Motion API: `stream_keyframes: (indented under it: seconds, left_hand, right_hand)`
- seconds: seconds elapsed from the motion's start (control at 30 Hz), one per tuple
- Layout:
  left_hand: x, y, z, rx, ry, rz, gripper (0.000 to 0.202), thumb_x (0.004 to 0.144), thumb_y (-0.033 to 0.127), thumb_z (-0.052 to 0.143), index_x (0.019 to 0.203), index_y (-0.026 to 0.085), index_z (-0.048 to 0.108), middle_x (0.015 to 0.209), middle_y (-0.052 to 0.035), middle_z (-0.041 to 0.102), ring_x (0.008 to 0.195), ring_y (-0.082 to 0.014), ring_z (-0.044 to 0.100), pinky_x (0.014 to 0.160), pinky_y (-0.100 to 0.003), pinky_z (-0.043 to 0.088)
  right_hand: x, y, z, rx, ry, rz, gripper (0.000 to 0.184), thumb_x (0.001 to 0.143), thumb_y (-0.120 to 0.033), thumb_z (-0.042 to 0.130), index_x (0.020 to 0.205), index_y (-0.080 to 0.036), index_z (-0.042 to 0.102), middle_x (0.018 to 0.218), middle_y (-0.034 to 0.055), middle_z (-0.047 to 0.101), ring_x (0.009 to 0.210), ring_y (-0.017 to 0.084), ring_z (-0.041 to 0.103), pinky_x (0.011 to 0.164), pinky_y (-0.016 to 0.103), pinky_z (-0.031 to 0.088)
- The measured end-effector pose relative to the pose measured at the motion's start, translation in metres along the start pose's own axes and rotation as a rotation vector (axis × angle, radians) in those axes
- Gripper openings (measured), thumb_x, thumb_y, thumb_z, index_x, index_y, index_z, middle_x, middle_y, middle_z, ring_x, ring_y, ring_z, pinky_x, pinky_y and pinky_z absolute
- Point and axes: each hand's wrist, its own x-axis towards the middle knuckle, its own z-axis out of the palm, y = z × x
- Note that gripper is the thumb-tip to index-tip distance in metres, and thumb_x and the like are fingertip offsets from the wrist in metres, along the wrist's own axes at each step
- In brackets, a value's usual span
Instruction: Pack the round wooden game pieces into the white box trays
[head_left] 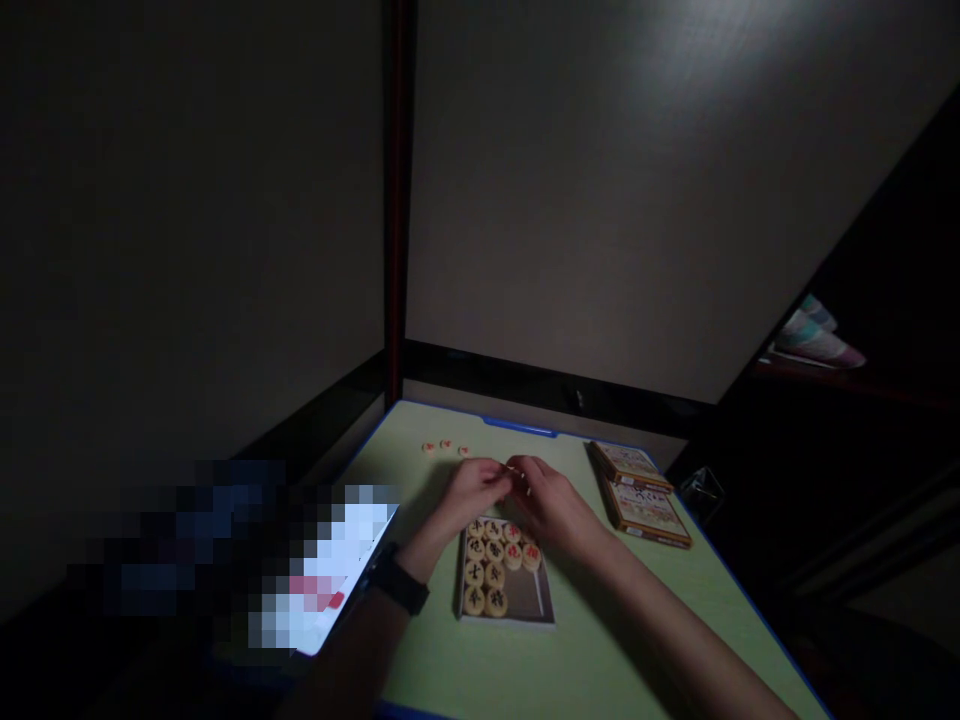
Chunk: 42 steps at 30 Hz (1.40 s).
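On a pale green table [600, 640] lies a shallow tray [536, 600] holding several round cream game pieces [495, 565] with black or red characters. Just beyond the tray's far end my left hand [474, 492] and my right hand [553, 500] come together, fingers curled in a pinch. A small cream piece [516, 470] shows between the fingertips of both hands. A dark watch [401, 580] sits on my left wrist.
Three loose pieces [445, 447] lie near the table's far left corner. Two flat box halves with orange rims [639, 490] rest at the right. A lit, blurred screen [330, 570] stands at the left edge. Walls close in behind; the room is dark.
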Motion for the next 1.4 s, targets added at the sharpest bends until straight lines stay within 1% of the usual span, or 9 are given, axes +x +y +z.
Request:
stream_keyframes:
  seconds: [0.13, 0.27, 0.4, 0.47, 0.57, 0.63, 0.73, 1.03, 1.4]
  left_hand:
    - [-0.012, 0.003, 0.001, -0.030, -0.186, -0.068, 0.024, 0.066, 0.025, 0.080, 0.069, 0.013, 0.060, 0.066, -0.0013, 0.065, 0.065, -0.0133, 0.061, 0.063, -0.024, 0.045]
    - [-0.024, 0.011, -0.005, -0.084, -0.398, -0.126, 0.042, 0.064, 0.031, 0.085, 0.093, 0.015, 0.058, 0.071, 0.0002, 0.068, 0.066, -0.0139, 0.065, 0.063, -0.023, 0.046]
    - [-0.029, 0.019, -0.012, -0.003, -0.533, -0.185, 0.055, 0.067, 0.040, 0.084, 0.106, 0.016, 0.054, 0.073, -0.0001, 0.070, 0.066, -0.0145, 0.066, 0.062, -0.024, 0.046]
    - [-0.029, 0.023, -0.017, 0.069, -0.511, -0.172, 0.055, 0.068, 0.042, 0.083, 0.108, 0.015, 0.056, 0.076, -0.0019, 0.071, 0.070, -0.0159, 0.067, 0.064, -0.025, 0.046]
    - [-0.025, 0.028, -0.023, 0.100, -0.352, -0.068, 0.046, 0.073, 0.041, 0.080, 0.105, 0.015, 0.061, 0.083, -0.0050, 0.073, 0.080, -0.0173, 0.068, 0.071, -0.026, 0.047]
    - [-0.021, 0.027, -0.024, 0.103, -0.246, -0.013, 0.038, 0.075, 0.039, 0.077, 0.101, 0.014, 0.063, 0.084, -0.0058, 0.074, 0.083, -0.0174, 0.069, 0.073, -0.027, 0.047]
    - [-0.016, 0.022, -0.021, 0.125, -0.150, 0.008, 0.031, 0.075, 0.034, 0.076, 0.095, 0.014, 0.064, 0.079, -0.0044, 0.073, 0.081, -0.0171, 0.068, 0.074, -0.027, 0.048]
    - [-0.011, 0.012, -0.014, 0.144, -0.183, 0.043, 0.020, 0.070, 0.026, 0.077, 0.082, 0.015, 0.066, 0.079, -0.0028, 0.071, 0.077, -0.0139, 0.066, 0.076, -0.027, 0.051]
    - [-0.014, 0.013, -0.010, 0.145, -0.176, 0.017, 0.022, 0.069, 0.026, 0.078, 0.084, 0.015, 0.066, 0.078, -0.0025, 0.069, 0.077, -0.0141, 0.064, 0.075, -0.027, 0.050]
  right_hand:
    - [-0.027, -0.008, -0.004, -0.017, -0.018, -0.004, 0.024, 0.091, -0.012, 0.054, 0.114, -0.018, 0.054, 0.106, 0.0098, 0.062, 0.088, 0.020, 0.064, 0.075, 0.030, 0.051]
    - [-0.045, -0.014, -0.010, -0.038, -0.048, -0.111, 0.030, 0.092, -0.013, 0.053, 0.122, -0.018, 0.055, 0.109, 0.0102, 0.063, 0.092, 0.021, 0.065, 0.077, 0.031, 0.053]
    - [-0.057, -0.018, -0.013, 0.001, -0.030, -0.126, 0.020, 0.094, -0.017, 0.053, 0.113, -0.018, 0.058, 0.104, 0.0101, 0.066, 0.090, 0.021, 0.065, 0.078, 0.032, 0.053]
    - [-0.063, -0.020, -0.013, 0.064, -0.044, -0.074, 0.017, 0.091, -0.016, 0.055, 0.108, -0.019, 0.058, 0.100, 0.0084, 0.067, 0.089, 0.020, 0.065, 0.077, 0.030, 0.052]
    - [-0.070, -0.025, -0.009, 0.128, -0.130, -0.014, 0.029, 0.084, -0.008, 0.058, 0.110, -0.019, 0.057, 0.105, 0.0074, 0.068, 0.093, 0.019, 0.065, 0.081, 0.029, 0.051]
    - [-0.072, -0.028, -0.005, 0.098, -0.207, -0.008, 0.034, 0.081, -0.006, 0.058, 0.112, -0.019, 0.057, 0.111, 0.0088, 0.067, 0.098, 0.020, 0.065, 0.085, 0.029, 0.050]
    - [-0.073, -0.032, 0.000, -0.001, -0.292, 0.008, 0.029, 0.083, -0.009, 0.058, 0.110, -0.017, 0.059, 0.112, 0.0112, 0.067, 0.100, 0.023, 0.065, 0.085, 0.030, 0.049]
    - [-0.068, -0.043, 0.000, -0.114, -0.407, 0.062, 0.026, 0.089, -0.022, 0.061, 0.114, -0.015, 0.058, 0.110, 0.0120, 0.068, 0.093, 0.023, 0.067, 0.075, 0.028, 0.045]
    - [-0.069, -0.037, 0.002, -0.058, -0.387, 0.033, 0.018, 0.087, -0.021, 0.065, 0.104, -0.018, 0.062, 0.106, 0.0090, 0.069, 0.092, 0.022, 0.067, 0.075, 0.028, 0.045]
